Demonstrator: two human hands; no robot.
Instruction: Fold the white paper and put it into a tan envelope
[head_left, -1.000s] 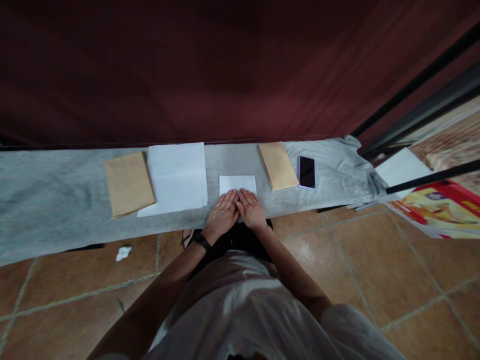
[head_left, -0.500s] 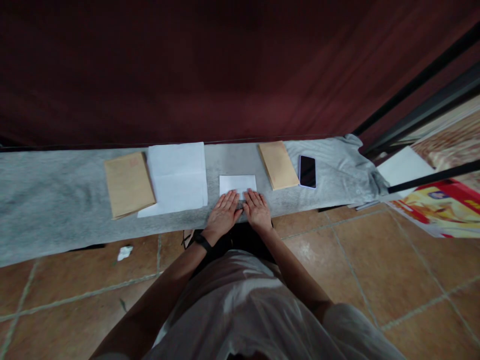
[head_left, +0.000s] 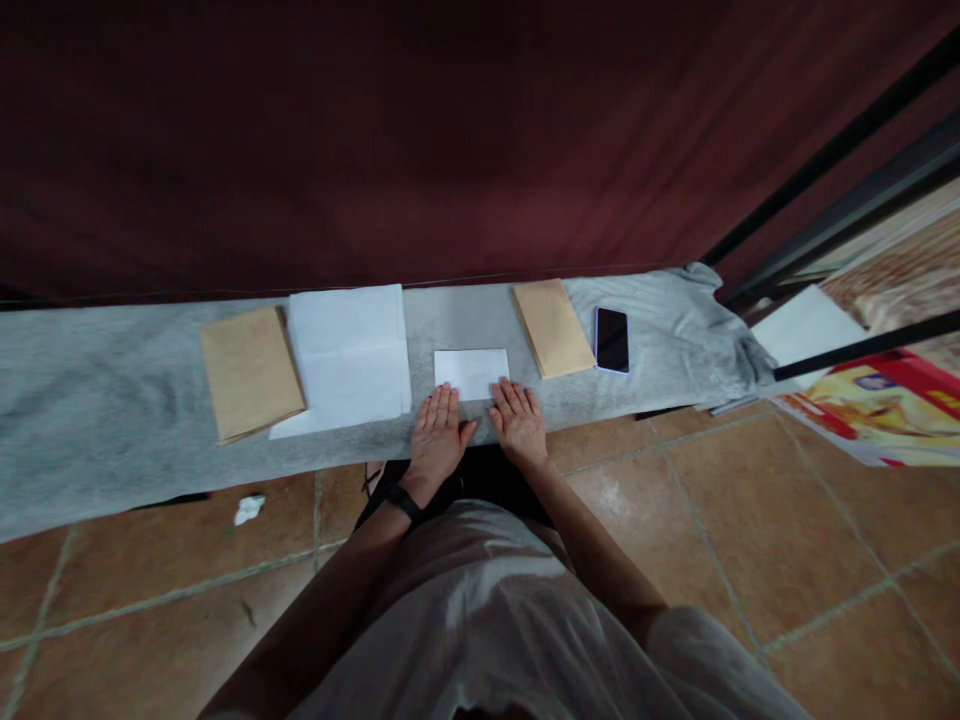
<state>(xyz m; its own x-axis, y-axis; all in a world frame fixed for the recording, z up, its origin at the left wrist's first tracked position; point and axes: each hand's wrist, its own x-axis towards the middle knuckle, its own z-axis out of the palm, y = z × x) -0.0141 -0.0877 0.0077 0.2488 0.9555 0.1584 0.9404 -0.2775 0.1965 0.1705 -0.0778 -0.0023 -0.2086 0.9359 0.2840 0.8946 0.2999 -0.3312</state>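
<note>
Left hand [head_left: 436, 442] and right hand [head_left: 520, 431] have slid apart, flat, grasping nothing. Uneven pressing might skew the white paper rectangle [head_left: 471, 373].

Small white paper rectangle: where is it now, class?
In the head view, the small white paper rectangle lies mid-picture on grey cloth, left hand at its lower left corner, right hand at its lower right.

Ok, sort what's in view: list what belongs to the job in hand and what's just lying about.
Belongs, seemingly:
small white paper, touched by the left grip and right grip
large white sheets, likely
left brown envelope, perhaps
right brown envelope, perhaps

Lying about, apparently:
phone
white scrap
red-and-yellow printed board
</note>
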